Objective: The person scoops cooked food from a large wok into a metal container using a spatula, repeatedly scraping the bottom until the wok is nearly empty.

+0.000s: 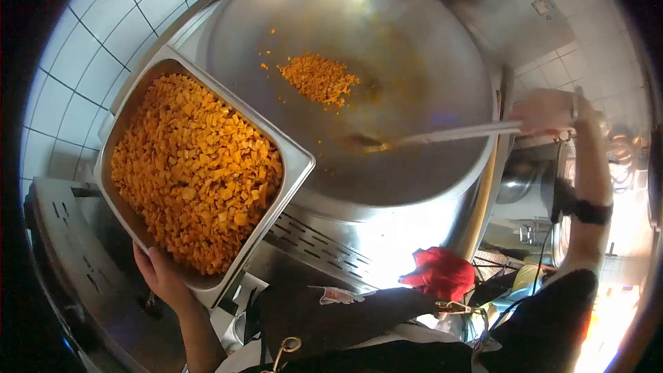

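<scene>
My left hand [162, 278] grips the near rim of a steel tray [295, 160] heaped with orange diced vegetable [197, 169]. The tray is tilted, its far corner resting over the rim of a very large steel wok [414, 69]. A small pile of the same orange dice [318, 77] lies inside the wok, left of centre. My right hand [549, 112] holds the handle of a long metal ladle [442, 136], whose head rests in the wok bottom.
White wall tiles [83, 48] lie behind the wok. A steel cooker surface with vent slots [314, 245] runs under the tray. A red cloth [442, 273] hangs at my waist. Steel pots [518, 186] stand at the right.
</scene>
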